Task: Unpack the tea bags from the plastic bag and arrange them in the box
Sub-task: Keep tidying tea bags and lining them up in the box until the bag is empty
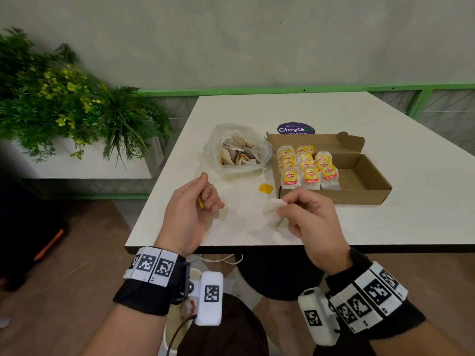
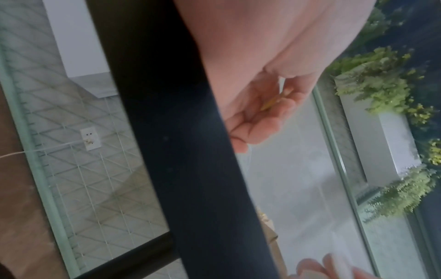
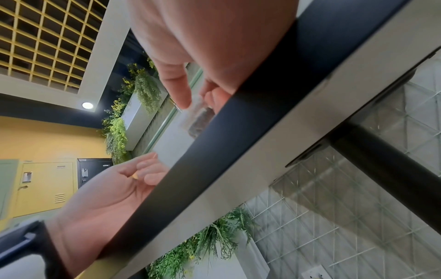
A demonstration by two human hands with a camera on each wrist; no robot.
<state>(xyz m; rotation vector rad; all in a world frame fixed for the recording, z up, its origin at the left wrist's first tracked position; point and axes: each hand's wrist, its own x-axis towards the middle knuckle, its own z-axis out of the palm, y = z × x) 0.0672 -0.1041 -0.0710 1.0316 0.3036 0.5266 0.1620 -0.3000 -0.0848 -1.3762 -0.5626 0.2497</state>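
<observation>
A clear plastic bag (image 1: 237,150) with several loose tea bags lies on the white table (image 1: 334,222). To its right an open cardboard box (image 1: 359,176) holds rows of yellow-tagged tea bags (image 1: 305,168) in its left half. My left hand (image 1: 205,194) pinches a small yellow tag (image 1: 200,202), also visible as the tag (image 2: 274,100) between curled fingers. My right hand (image 1: 290,209) pinches a white tea bag (image 1: 273,210) just above the table near the box's front wall; the tea bag (image 3: 199,117) hangs below the thumb. A thin string runs from the left fingers.
A loose yellow tag (image 1: 266,188) lies on the table between the bag and the box. A purple round sticker (image 1: 295,129) sits behind the box. A planter with green foliage (image 1: 64,104) stands left of the table. The box's right half shows bare cardboard.
</observation>
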